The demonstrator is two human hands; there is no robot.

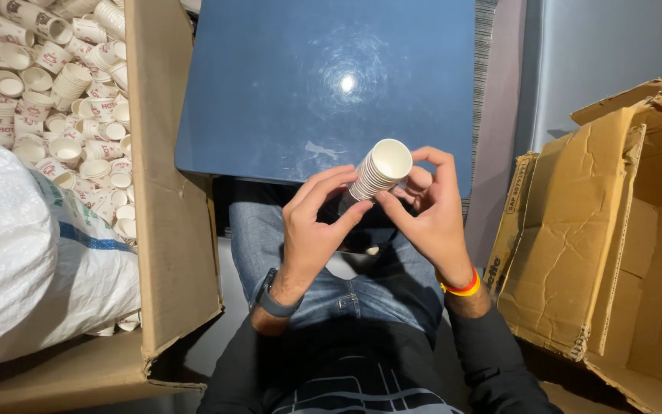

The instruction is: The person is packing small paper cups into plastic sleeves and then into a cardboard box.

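A: Left box?
B: Big cardboard box (172,230) sitting open at left, holding loose white paper cups (55,84) with red print, singles and short stacks, heaped every way. White woven sack (32,253) with a blue stripe bulging over its near part, covering some cups.

A: Right box?
B: Second cardboard box (576,253) lying on its side at right, torn flaps splaying out, inside looking bare as far as showing.

A: Hands?
B: Both gripping one stack of nested white cups (377,172), tilting up and right, open mouth facing the camera. Left hand (312,226) curling fingers around the lower end, thumb pressing along the side; dark watch on the wrist. Right hand (430,211) half closing, pinching near the rim end with fingertips; orange-yellow band on the wrist. Stack hovering over the lap, just at the near edge of the desk, not touching it.

A: Surface, room?
B: Blue desk (323,84) shining, reflecting a ceiling light. Jeans-clad knees showing below. Grey floor or wall strip running beyond at upper right.
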